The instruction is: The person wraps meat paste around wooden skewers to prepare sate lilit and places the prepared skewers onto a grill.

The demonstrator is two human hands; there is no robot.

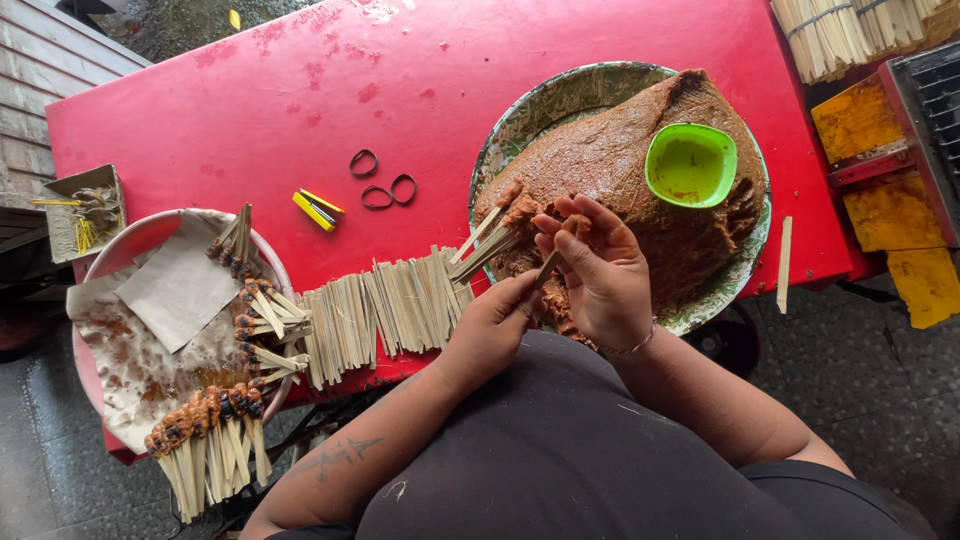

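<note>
Left hand (pixel 490 325) grips the lower end of a flat bamboo skewer (pixel 549 266); right hand (pixel 598 268) pinches brown minced paste onto its tip, just above the plate rim. Red rectangular table (pixel 300 100). Round patterned plate (pixel 560 98) bearing a brown paste mound (pixel 620 160), green plastic bowl (pixel 691 164) on top. Loose bare sticks (pixel 380 310) lie beside it. Small yellow rectangular packet (pixel 316 209), near black rubber bands (pixel 388 190).

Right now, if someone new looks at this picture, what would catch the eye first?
First the bright red table, then the big brown mound of paste on the round tray at the right, with a green bowl on top. In the middle, the two hands, left hand and right hand, press paste around a flat stick.
</note>
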